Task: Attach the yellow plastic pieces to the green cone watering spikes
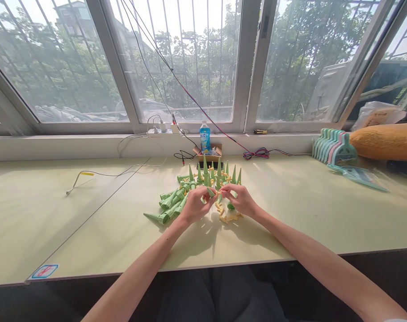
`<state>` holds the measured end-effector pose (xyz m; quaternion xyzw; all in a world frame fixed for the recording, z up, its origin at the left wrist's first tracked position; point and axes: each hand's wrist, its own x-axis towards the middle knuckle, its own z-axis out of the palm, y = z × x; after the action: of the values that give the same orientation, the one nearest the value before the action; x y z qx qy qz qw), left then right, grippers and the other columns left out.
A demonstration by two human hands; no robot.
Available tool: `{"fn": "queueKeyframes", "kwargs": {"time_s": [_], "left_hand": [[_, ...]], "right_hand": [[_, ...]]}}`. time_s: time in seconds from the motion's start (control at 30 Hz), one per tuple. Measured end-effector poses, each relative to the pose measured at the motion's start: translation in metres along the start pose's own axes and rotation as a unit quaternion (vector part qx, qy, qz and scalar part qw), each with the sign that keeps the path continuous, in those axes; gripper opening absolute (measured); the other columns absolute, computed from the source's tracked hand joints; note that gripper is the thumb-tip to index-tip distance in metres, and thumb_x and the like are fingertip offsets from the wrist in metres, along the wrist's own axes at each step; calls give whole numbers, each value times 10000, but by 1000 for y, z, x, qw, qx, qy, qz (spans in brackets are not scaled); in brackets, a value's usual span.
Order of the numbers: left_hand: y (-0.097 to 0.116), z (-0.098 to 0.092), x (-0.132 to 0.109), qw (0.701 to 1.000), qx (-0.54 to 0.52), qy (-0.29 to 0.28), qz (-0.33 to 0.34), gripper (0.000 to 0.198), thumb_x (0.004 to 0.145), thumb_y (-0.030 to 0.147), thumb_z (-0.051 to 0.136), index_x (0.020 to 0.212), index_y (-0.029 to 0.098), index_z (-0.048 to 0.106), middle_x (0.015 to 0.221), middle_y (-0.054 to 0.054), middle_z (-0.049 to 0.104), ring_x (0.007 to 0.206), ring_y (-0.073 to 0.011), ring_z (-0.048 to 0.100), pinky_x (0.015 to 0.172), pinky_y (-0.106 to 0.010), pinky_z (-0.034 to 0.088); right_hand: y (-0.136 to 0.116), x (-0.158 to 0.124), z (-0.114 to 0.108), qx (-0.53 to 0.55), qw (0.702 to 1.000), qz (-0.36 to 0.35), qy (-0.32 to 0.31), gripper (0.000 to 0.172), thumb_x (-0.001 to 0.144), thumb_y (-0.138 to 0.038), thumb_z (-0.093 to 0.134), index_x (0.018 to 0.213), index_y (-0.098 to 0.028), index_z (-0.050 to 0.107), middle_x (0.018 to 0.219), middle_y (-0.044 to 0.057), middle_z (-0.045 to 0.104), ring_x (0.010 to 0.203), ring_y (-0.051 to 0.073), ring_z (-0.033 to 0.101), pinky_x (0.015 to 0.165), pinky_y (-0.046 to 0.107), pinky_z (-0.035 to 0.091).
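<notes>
Over the middle of the table, my left hand (195, 206) is closed around a green plastic spike (210, 192), its pointed part showing between the fingers. My right hand (241, 199) pinches a small yellow plastic piece (218, 193) right at the left fingertips; whether it touches the spike I cannot make out. Left of the hands lies a heap of green spikes (171, 201) on their sides. Behind them several green spikes (206, 172) stand point up, with yellow parts among them. Loose yellow pieces (227, 219) lie beneath my right hand, beside a round green part (230, 206).
A blue bottle (205, 138) stands at a small cardboard box (218, 151) by the window. Coiled cable (257, 154) and a thin white cable (99, 173) lie on the table (310, 205). At the right are a row of pastel plastic items (333, 146) and an orange cushion-like object (386, 142).
</notes>
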<state>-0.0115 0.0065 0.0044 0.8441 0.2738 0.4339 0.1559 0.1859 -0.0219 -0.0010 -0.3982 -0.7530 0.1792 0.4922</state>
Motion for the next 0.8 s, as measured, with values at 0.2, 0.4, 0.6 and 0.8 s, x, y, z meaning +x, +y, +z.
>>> {"fn": "queueKeyframes", "kwargs": {"time_s": [0.2,0.4,0.6,0.8], "left_hand": [[1,0,0,1000,15,0,22,150,865,305,641,795,176,673,774,-30,697,577,-106,550,581,-249,478],[-1,0,-1,1000,26,1,11,130,861,295,646,812,178,674,760,-28,689,590,-113,555,595,-253,483],[-1,0,-1,1000,16,-9,12,136,862,295,641,810,176,681,758,-37,685,604,-121,548,594,-256,482],[1,-1,-1,999,39,-8,14,99,858,264,636,860,189,701,715,-26,672,599,-130,563,598,-263,481]], "right_hand": [[4,1,2,-42,999,9,-3,449,968,-465,454,652,-182,599,613,18,615,584,146,545,599,276,426],[-1,0,0,-18,1000,9,-11,301,948,-418,519,815,-187,659,724,27,679,686,166,619,685,290,478],[-2,0,1,-11,1000,1,-16,190,922,-355,566,906,-193,665,812,40,699,758,180,639,724,310,503],[4,1,2,-26,999,7,-24,244,939,-377,538,821,-191,642,712,22,661,670,162,604,654,284,460]]}}
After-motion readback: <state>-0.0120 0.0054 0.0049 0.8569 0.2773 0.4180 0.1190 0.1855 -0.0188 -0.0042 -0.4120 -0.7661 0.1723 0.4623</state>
